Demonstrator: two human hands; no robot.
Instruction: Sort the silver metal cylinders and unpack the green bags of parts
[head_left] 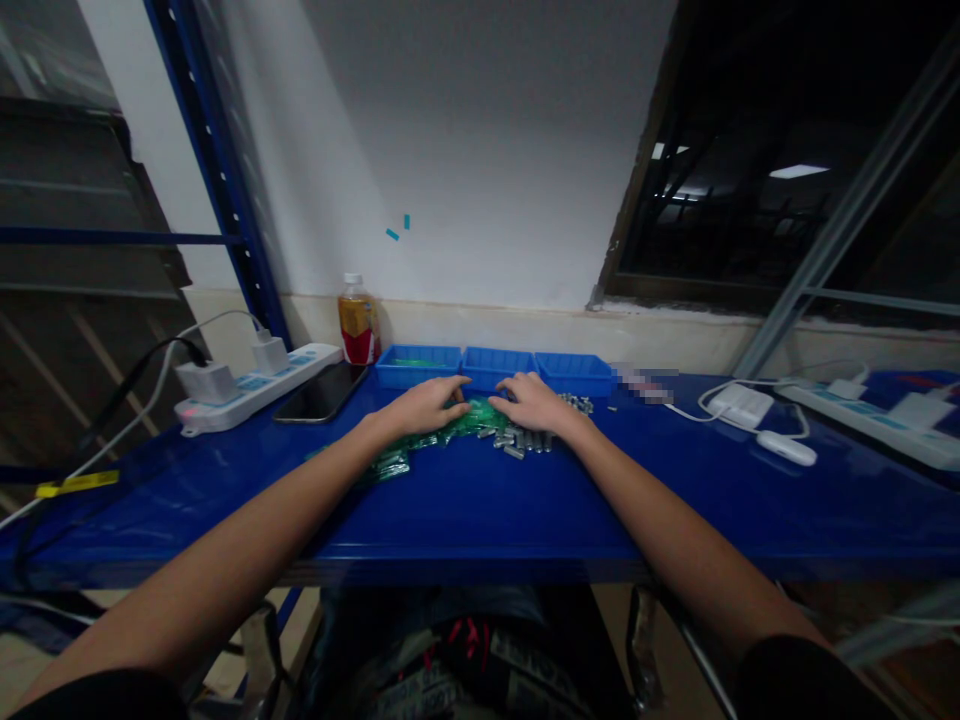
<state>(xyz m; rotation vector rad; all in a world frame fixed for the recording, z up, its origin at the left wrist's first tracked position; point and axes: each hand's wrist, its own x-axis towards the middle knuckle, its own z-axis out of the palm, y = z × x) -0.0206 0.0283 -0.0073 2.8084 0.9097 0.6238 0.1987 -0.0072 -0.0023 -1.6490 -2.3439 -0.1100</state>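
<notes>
From where I stand, the head view has both hands reaching over a blue table [480,520] to one green heap of plastic [471,418]. The left hand [435,405] comes in from its own side, fingers gently bent and thumb spread away from them, half open with nothing visible in the gap. The right hand [536,402] faces it, fingers curled more and thumb pointing at the heap, also loosely open; I can't tell whether any fingertip pinches a bit of the plastic. With a hand at either side, the loose heap looks easy to steady or part. More clear green packets [390,462] trail off beside the left forearm, while short metal cylinders [514,452] lie by the right hand, and smaller metal pieces [579,404] sit beyond its wrist, so each kind seems kept roughly to its own patch. Three blue trays, the left one [386,377], the middle one [499,354] and the right one [574,383], stand in a row just past the hands, probably for short reaches; something green lies in the left one. A bottle [358,325] and a phone [322,393] rest off to the left, presumably out of the way.
</notes>
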